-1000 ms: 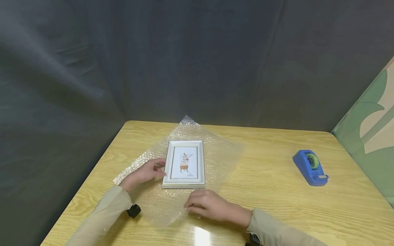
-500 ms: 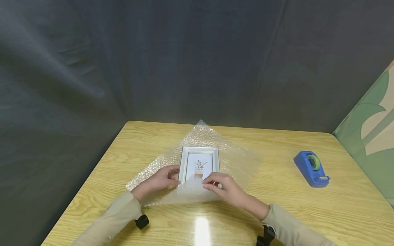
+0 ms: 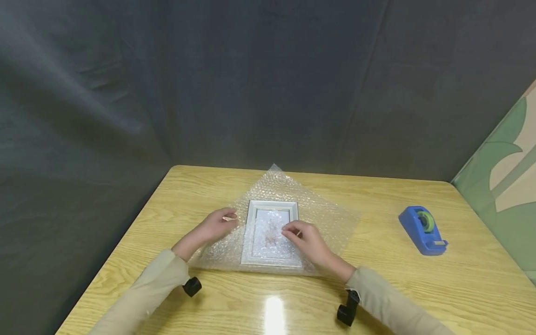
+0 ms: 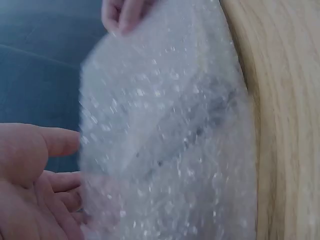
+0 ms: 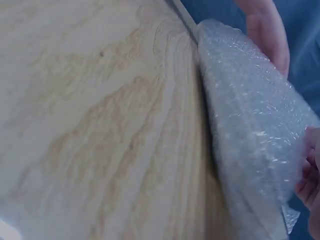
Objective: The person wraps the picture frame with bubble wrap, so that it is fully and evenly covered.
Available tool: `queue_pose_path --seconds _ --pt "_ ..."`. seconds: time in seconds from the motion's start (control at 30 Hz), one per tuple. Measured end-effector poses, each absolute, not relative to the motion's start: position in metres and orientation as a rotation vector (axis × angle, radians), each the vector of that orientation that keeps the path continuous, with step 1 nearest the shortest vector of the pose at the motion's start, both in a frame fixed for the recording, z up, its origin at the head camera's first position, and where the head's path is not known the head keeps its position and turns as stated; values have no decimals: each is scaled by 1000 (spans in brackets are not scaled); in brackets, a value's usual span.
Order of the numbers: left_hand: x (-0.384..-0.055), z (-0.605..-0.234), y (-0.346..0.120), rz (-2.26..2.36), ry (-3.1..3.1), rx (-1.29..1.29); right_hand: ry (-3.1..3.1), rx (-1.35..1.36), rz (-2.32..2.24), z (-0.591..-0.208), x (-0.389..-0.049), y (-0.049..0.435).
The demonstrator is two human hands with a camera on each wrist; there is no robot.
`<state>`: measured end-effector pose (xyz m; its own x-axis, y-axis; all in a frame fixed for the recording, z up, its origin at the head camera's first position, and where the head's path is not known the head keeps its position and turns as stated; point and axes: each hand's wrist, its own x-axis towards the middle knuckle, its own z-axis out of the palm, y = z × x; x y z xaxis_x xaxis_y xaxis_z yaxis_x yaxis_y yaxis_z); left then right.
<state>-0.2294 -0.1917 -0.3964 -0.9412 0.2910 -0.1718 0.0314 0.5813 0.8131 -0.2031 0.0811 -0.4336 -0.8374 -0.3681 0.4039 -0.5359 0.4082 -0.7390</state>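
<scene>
A silver-white picture frame (image 3: 273, 204) lies on a sheet of clear bubble wrap (image 3: 278, 184) on the table. The near flap of the wrap is folded up over the frame, so the print under it looks blurred. With thumb and fingertips, my right hand (image 3: 307, 239) pinches the flap's edge above the frame's right side. My left hand (image 3: 215, 226) is beside the frame's left side, thumb and fingers apart. In the left wrist view, the fingers of this left hand (image 4: 35, 185) reach behind the raised bubble wrap (image 4: 165, 130), which partly hides them.
A blue tape dispenser (image 3: 423, 232) with a green roll stands on the right part of the wooden table (image 3: 360, 200). Dark curtain (image 3: 268, 83) hangs behind and to the left. A panel with a leaf pattern (image 3: 502, 181) borders the right side.
My right hand has lifted the near corner of the bubble wrap and drawn it over the picture frame. Frame and wrap shifted right. My left hand has moved off the frame's edge, slightly away.
</scene>
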Motion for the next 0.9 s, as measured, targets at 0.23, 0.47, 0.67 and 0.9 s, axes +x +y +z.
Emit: queue_pose_path --seconds 0.23,0.47,0.67,0.9 --pt "-228 -406 -179 1254 2555 281 -2558 662 1272 -442 -206 72" --pt "-222 -417 -167 1217 2550 242 -2622 634 1083 -444 -210 65" --pt "-220 -426 -158 1132 2632 215 -2707 649 1022 -443 -212 61" --pt "-220 -429 -155 1043 2703 201 -2664 624 966 -442 -209 63"
